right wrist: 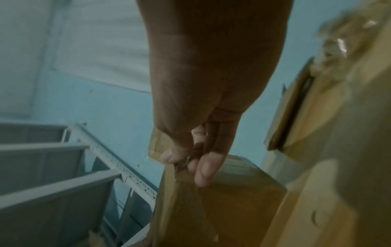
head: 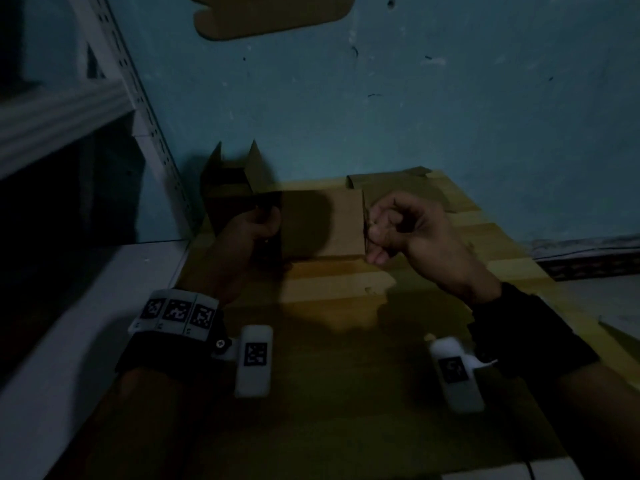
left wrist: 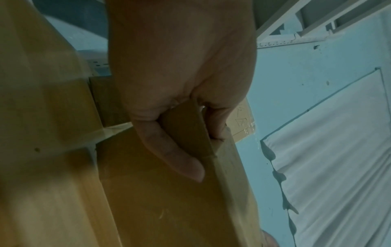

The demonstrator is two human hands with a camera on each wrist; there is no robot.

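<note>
A flat cardboard box blank lies on a cardboard-covered surface, with its two side panels raised. My left hand grips the raised left panel, thumb on one face and fingers behind it. My right hand pinches the upright right panel at its top edge between thumb and fingers. The scene is dim and the left panel is in deep shadow in the head view.
An open cardboard box stands against the blue wall behind my left hand. A white metal shelf rack runs along the left. More flat cardboard lies at the back. A cardboard piece is on the wall.
</note>
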